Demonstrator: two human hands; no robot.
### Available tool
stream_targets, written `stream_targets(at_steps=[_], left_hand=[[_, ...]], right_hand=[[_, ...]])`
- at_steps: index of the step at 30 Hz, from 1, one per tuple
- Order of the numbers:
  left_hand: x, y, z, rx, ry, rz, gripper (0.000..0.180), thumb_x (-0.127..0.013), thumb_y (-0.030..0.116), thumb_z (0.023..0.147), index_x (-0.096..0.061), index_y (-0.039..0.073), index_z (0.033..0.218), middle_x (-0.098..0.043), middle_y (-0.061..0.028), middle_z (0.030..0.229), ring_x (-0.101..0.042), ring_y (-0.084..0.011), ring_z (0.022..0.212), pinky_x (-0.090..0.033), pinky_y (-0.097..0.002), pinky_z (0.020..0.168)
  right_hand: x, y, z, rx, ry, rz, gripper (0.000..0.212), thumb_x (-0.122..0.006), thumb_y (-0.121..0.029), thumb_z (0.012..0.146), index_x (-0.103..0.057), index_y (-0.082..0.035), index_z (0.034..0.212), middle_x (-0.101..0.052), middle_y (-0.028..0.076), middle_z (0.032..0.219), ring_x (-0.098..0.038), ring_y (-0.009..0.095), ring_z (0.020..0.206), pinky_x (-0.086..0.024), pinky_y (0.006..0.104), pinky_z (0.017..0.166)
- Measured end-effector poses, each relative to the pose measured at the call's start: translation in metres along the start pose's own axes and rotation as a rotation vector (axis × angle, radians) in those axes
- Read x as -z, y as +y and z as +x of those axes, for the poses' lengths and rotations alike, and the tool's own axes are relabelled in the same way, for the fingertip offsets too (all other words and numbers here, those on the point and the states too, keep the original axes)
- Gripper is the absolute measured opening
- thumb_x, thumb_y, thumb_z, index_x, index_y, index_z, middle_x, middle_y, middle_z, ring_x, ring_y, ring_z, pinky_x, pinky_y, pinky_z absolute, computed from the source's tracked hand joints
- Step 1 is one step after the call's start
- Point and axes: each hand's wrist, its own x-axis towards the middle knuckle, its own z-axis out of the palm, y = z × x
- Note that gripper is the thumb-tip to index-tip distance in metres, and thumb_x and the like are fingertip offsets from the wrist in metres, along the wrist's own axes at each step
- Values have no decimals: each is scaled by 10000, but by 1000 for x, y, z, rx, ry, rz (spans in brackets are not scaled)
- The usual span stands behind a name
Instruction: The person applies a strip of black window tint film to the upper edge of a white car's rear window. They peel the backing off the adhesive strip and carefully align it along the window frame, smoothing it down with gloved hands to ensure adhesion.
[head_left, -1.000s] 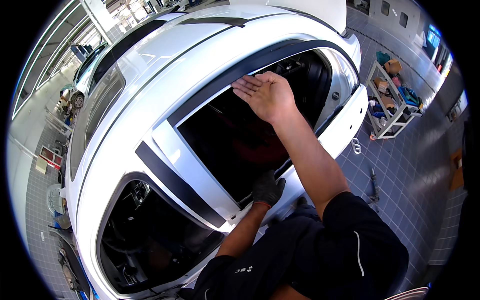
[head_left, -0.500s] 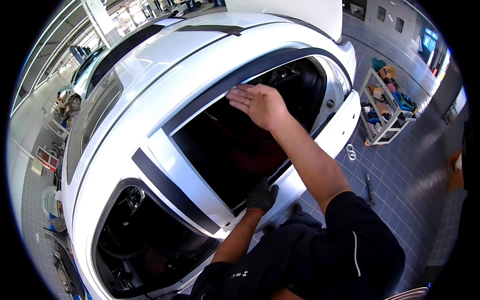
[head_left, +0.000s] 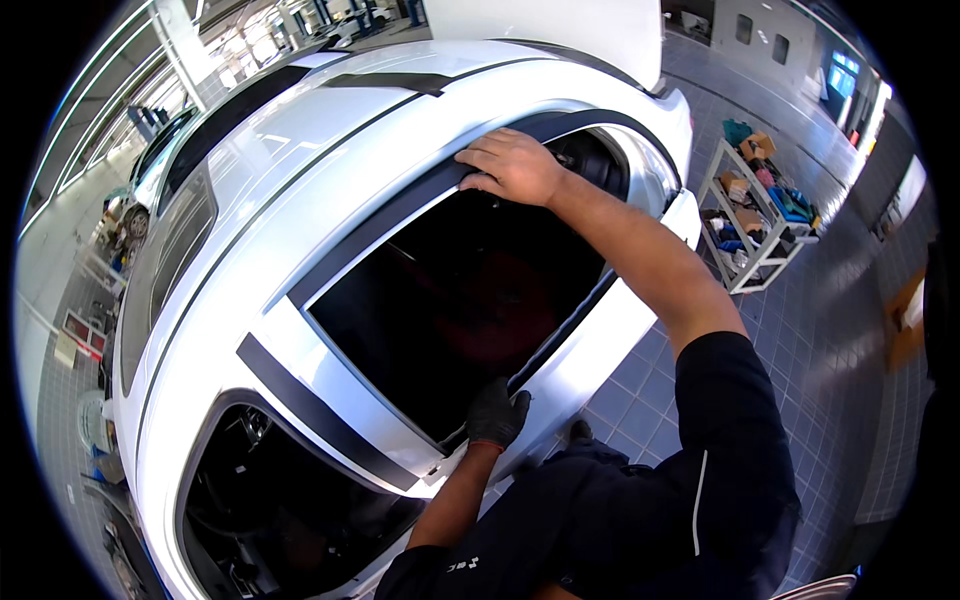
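A white car fills the middle, with a black strip (head_left: 375,217) along the upper frame of its rear door window. My bare right hand (head_left: 512,168) rests on that strip, fingers laid over it and thumb apart at its lower edge. My left hand (head_left: 497,413), in a dark glove, grips the lower window edge of the white car door (head_left: 590,360), near its front corner. Its fingertips are partly lost against the dark window opening (head_left: 450,290). Another black strip (head_left: 320,410) covers the pillar between the two side windows.
A grey trolley (head_left: 750,215) loaded with boxes and supplies stands at the right on the tiled floor (head_left: 640,400). More dark strips (head_left: 390,82) lie across the roof. A large white panel (head_left: 550,35) rises behind the car. Another car (head_left: 150,180) stands at the far left.
My right hand has come down from just over the window opening onto the black strip, its elbow swinging outward. The left hand stays at the window's lower edge. The view has shifted slightly.
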Motion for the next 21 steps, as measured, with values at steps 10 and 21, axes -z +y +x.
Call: stream_targets(at_steps=[10,21], left_hand=[[-6,-15,5,-60,325,-86,332,-689,263,958,-694,40,1204,-722,-201,1145,-695,-383,1061,-560,-463,920],[172,130,142,-12,685,-1256,360,-688,254,996,-658,49,1290,-727,-172,1213,-697,-337,1145,-547,-481,1031]], right_hand=[[-19,31,20,259,-110,39,370,-733,-367,894,-621,-75,1093,-653,82,938,-672,284,921,-554,403,809],[8,97,-23,150,-74,255,436,-673,-499,944,-685,-82,1070,-690,113,957,-679,321,955,-545,438,841]])
